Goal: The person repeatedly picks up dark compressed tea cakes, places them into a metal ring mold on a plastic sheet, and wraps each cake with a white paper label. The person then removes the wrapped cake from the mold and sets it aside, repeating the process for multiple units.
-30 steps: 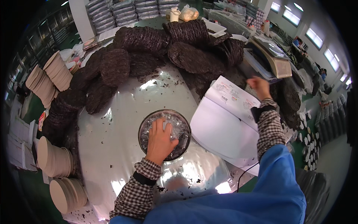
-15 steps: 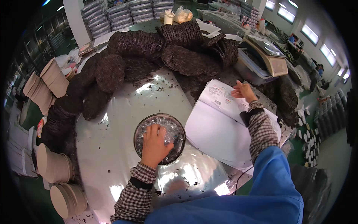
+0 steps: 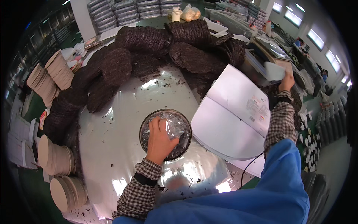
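My left hand point(image 3: 159, 140) rests on crumpled clear plastic film point(image 3: 174, 125) inside a round, dark-rimmed dish point(image 3: 190, 130), its thumb spread away from the fingers. Dark material shows beneath the film. At the right, my right hand point(image 3: 287, 81) is closed on a small pale flat piece point(image 3: 275, 71), blurred, whose kind I cannot make out. It is near the scale and a clear plastic bin point(image 3: 257, 61). Between my hands lies a stack of large white sheets point(image 3: 227, 128), the upper one creased and bearing a printed label.
Dark round seaweed-like sheets point(image 3: 143, 41) are piled in an arc along the table's far and left sides. Stacks of beige discs point(image 3: 56, 158) line the left edge. A scale point(image 3: 274, 48) stands at the far right. Dark flakes dot the shiny tabletop point(image 3: 112, 149). A black cable point(image 3: 248, 168) hangs near the front.
My right hand has moved right, off the white sheets, and now holds the pale piece. The printed sheet has shifted and lies at a different angle. My left hand stays on the film.
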A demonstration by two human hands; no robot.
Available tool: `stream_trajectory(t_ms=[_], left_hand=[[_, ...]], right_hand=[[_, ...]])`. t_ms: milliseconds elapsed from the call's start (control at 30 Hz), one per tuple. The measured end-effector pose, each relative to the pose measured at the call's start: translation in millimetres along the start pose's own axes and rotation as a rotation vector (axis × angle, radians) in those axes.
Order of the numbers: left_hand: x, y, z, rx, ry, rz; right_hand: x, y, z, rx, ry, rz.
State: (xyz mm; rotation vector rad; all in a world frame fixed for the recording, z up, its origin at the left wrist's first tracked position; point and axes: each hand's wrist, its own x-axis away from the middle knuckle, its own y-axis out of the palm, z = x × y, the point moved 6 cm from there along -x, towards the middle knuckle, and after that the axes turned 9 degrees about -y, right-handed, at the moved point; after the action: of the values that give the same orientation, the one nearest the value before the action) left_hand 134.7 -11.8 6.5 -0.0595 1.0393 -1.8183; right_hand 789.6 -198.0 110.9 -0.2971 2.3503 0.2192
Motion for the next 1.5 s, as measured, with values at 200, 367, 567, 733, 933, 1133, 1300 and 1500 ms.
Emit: stream_trajectory(t_ms=[200,367,567,733,933,1133,1300,1500], left_hand=[[3.8,-1.4,-23.7,-0.073,-0.121,-0.094],[3.9,-3.5,-42.4,0.162,-0.106,-0.459],[13.6,-33.8,-93.3,0.530,-0.421,-0.193],[40.4,-51.6,-91.5,1.340,-0.516,-0.340],[11.2,-21.8,-31.4,-0.354,-0.095,-0.292],[8.7,-56.4,-69.9,1.009,-0.499,-0.374],[108.6,-10.5,-90.2,1.653,-0.896,-0.310],[88.6,7.0,-126.2,1.462,-1.019,0.066]], right_hand=[[340.3,292.4,-274.2,-0.308,-0.117,-1.263],[467.4,323.8,-242.2,-0.012,-0.329,-1.664],[485.4,340.6,-259.4,-0.012,-0.378,-1.615],[511.2,332.4,-282.4,0.264,-0.808,-1.454],[423.5,340.7,-219.7,0.214,-0.125,-1.103],[429.2,325.1,-169.7,0.028,-0.056,-1.088],[446.8,298.8,-181.0,-0.480,0.778,-1.201],[344.4,185.9,-297.5,-0.325,0.399,-1.248]])
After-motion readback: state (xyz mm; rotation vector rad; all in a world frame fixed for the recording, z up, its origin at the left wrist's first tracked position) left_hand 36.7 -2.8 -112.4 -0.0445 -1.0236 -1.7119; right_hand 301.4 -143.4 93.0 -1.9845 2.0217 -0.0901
